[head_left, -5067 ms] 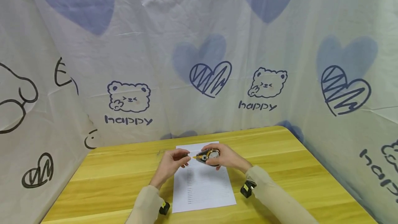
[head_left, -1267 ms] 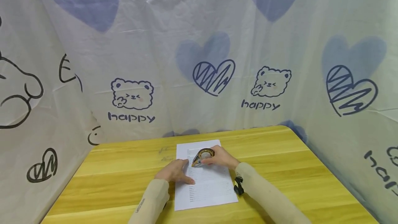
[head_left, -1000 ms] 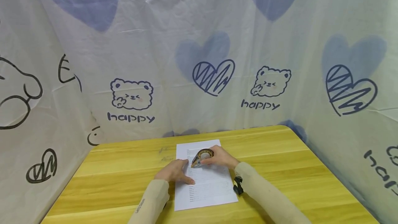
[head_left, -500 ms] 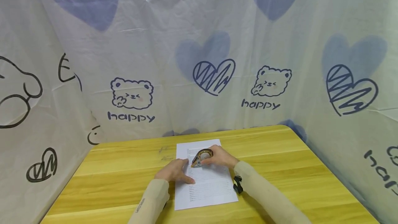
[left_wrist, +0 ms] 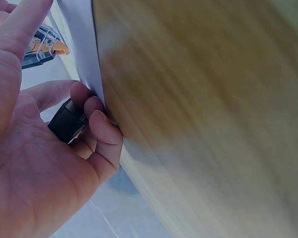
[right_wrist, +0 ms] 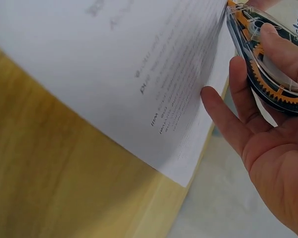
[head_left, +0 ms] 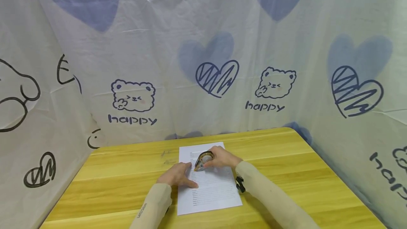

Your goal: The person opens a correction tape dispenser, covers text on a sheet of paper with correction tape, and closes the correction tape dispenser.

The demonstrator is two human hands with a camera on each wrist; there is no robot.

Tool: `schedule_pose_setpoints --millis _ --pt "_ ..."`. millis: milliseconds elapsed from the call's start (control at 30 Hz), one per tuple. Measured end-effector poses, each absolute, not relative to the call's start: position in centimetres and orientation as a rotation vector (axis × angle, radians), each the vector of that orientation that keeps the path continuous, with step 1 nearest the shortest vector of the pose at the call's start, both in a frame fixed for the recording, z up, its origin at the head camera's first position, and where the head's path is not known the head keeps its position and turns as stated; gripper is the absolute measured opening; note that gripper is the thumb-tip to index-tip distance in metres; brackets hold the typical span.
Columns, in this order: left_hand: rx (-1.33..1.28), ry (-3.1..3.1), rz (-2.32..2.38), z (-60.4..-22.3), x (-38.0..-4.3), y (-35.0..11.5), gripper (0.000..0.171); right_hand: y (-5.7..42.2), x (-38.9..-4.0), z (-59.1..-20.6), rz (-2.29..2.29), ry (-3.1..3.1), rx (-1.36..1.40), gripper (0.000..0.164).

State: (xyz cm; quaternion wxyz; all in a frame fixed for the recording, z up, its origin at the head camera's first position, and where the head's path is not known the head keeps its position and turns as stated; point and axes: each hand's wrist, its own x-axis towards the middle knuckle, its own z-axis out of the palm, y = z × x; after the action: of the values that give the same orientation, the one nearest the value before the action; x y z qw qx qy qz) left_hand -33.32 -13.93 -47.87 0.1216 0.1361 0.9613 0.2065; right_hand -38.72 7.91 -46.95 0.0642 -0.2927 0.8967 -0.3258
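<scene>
My right hand (head_left: 222, 157) grips a correction tape (head_left: 203, 161) with a dark and orange body and a clear cover. Its orange tip points down at the printed sheet of paper (head_left: 217, 195), right at the column of text. In the right wrist view the thumb lies on the side of the tape, and some fingertips reach the paper. My left hand (head_left: 176, 175) rests on the sheet's left edge, thumb and index finger spread. Its other fingers curl around a small black cap (left_wrist: 67, 122), seen in the left wrist view.
The paper lies on a yellow wood-grain table (head_left: 127, 172). A white curtain (head_left: 178, 20) with hearts and bear drawings hangs behind the table and along both sides. Black wrist mounts sit at the sleeves.
Earlier both hands were raised at the tape's tip; then the left came down onto the paper and the right brought the tape to the text. Over the last second the tape shifted slightly left.
</scene>
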Motion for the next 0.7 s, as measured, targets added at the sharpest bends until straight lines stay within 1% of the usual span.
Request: schedule_pose_setpoints --millis 367,700 --pt "0.372 2.800 0.588 -47.83 -33.42 -13.99 0.098 7.92 -38.82 -46.99 -0.970 2.687 -0.828 0.026" --pt "0.362 2.798 0.585 -47.61 -33.33 -13.92 0.099 8.22 -38.88 -46.62 -0.970 2.675 -0.791 0.022"
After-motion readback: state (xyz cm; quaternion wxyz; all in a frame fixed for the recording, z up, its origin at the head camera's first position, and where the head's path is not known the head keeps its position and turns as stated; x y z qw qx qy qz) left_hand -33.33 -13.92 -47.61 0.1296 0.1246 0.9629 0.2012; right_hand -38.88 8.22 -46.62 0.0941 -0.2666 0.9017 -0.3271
